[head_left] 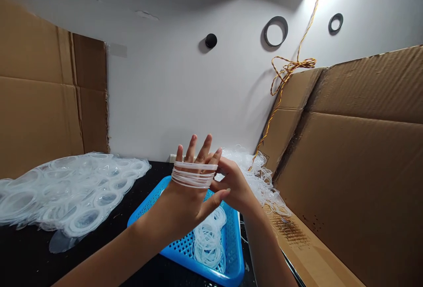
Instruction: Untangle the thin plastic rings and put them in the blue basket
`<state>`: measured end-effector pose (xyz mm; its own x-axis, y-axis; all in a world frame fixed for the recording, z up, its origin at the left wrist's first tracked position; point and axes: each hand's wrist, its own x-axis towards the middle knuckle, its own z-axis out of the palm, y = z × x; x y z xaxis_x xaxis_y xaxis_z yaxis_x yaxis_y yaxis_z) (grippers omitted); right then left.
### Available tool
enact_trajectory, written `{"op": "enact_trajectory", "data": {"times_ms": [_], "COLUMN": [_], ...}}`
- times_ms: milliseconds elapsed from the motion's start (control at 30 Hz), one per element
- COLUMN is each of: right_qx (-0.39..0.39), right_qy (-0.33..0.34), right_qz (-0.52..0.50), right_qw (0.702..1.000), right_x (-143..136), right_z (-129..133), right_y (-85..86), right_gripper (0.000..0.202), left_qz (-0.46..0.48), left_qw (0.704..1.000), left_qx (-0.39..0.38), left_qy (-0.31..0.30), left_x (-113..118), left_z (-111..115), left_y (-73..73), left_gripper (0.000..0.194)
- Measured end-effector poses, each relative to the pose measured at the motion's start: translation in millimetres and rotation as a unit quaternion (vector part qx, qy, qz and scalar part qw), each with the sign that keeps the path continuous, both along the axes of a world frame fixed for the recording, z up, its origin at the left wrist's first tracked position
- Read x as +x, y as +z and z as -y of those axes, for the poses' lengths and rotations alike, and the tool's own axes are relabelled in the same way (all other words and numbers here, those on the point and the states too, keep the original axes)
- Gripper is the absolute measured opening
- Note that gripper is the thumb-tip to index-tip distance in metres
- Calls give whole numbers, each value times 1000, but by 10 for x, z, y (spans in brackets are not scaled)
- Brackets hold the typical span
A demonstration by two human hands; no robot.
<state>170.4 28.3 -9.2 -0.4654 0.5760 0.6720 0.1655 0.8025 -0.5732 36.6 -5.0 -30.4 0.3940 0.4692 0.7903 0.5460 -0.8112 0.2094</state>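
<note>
My left hand (185, 203) is raised with its back to me, fingers stretched up and spread. Several thin white rubber rings (194, 180) are looped side by side around it, across the fingers and knuckles. My right hand (233, 185) is beside it, with bent fingers closed at the right edge of the loops; its fingertips are partly hidden behind the left hand. Beneath both hands stands a blue plastic basket (239, 252), with bundles of white rings (209, 245) inside.
Clear bags of coiled rings (82, 185) lie left on the black table (29, 252). A loose pile of white rings (267, 190) sits at the right. Cardboard walls (366, 155) flank both sides. A twisted yellow cord (276, 106) hangs down the white back wall (185, 93).
</note>
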Motion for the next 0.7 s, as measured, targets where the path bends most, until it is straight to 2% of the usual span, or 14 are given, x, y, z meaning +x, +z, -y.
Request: {"op": "enact_trajectory", "data": {"times_ms": [133,333,567,700], "right_qx": [2,-45,-84,-106], "right_qy": [-4,12,31,39], "right_qz": [-19,-43,-50,-48], "right_qw": [1000,998,995,992], "right_x": [-47,-99,-108,-114], "right_z": [-20,-21,-10,-7], "right_y": [-37,-51,-43,-41], "right_gripper": [15,16,16,16], "left_qz": [1,17,-17,-6], "left_qw": [999,999,997,998], "left_qx": [40,22,36,17], "left_qy": [22,21,73,62], "left_x": [7,-2,-38,-44], "left_z": [11,-3,-19,-27], "left_y": [11,3,3,4], "left_gripper": [77,77,80,79]}}
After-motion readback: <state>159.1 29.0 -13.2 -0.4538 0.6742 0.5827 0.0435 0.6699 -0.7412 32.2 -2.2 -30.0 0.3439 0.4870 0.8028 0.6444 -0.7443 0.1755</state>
